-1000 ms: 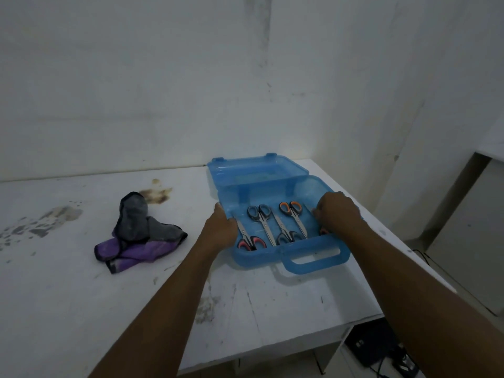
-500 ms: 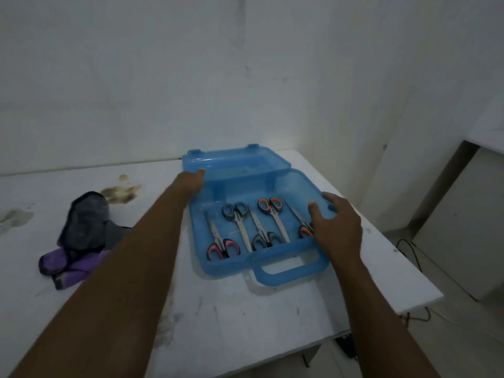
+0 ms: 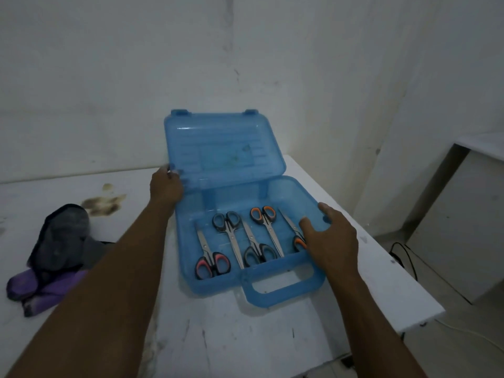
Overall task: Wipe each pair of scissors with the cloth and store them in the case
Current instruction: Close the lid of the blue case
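Nearest the camera, two bare forearms reached out over a white, scuffed surface [image 3: 218, 336]. A translucent blue plastic case [image 3: 218, 283] sat on it toward the right edge, its carry handle [image 3: 283, 294] pointing at the person.

The right grip [image 3: 330, 241] was released: its fingers lay spread and straight over the right rim of the case, and the thumb reached inside the tray.

Five pairs of scissors lay side by side in the tray, blades alternating in direction. From the left these were a red-handled pair [image 3: 212, 262] with handles near, a dark-handled pair [image 3: 227, 221] with handles far, a second dark-handled pair [image 3: 258, 253] with handles near, and an orange-handled pair [image 3: 263, 215] with handles far. The last orange-handled pair [image 3: 298, 242] was partly hidden by the right thumb.

To the left, well apart from the case, the crumpled grey and purple cloth [image 3: 54, 255] rested on the surface, with the left forearm crossing in front of its edge. Beyond it was a brown stain [image 3: 103, 203].

Farther on, the left grip [image 3: 166, 186] was grasping the lower left edge of the lid [image 3: 223, 148], fingers curled round it. The lid stood raised, tilted slightly back from the tray. Behind it rose a marked white wall [image 3: 245, 64].
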